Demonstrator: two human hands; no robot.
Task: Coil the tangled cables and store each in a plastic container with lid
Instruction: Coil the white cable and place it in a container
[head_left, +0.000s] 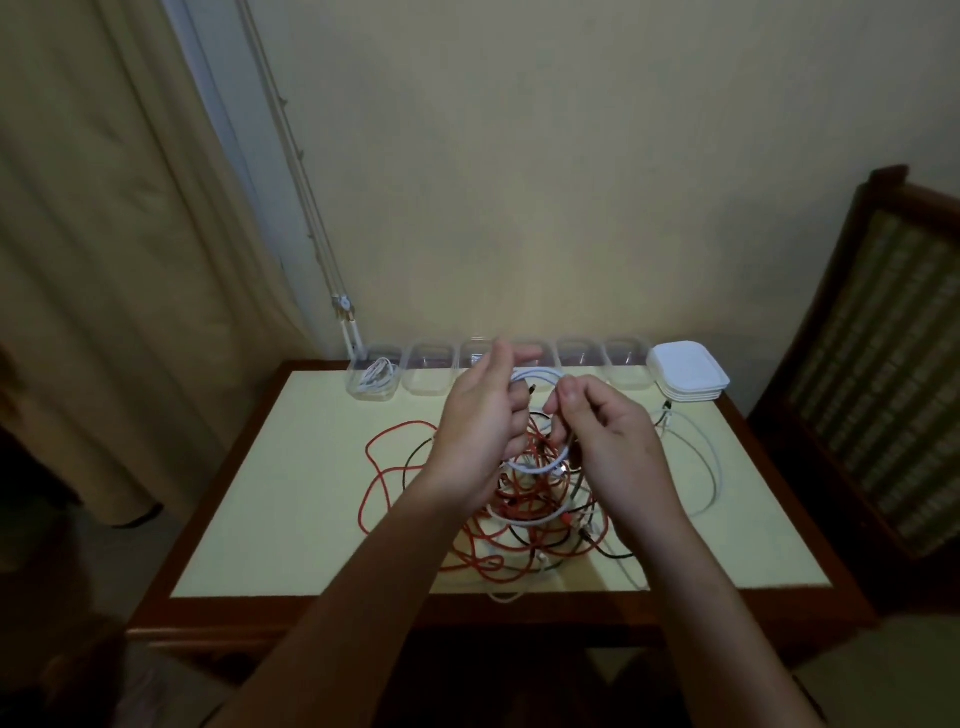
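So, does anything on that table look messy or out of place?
Yes: the tangled cables sprawl in a heap on the table, and one white loop strays over its near edge. The containers and lids sit tidy at the back.

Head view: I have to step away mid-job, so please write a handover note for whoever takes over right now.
Left hand: grips one side of a half-coiled white round cable, held above the table.
Right hand: pinches the loop's other side.
Done: one coiled white cable lies in the leftmost clear plastic container, no lid on.
Other clear containers in the back row: those in view look empty. Stack of white lids at the row's right end.
Left: finish this coil, box it, untangle the red, black and white cable pile on the pale yellow tabletop, lid everything.
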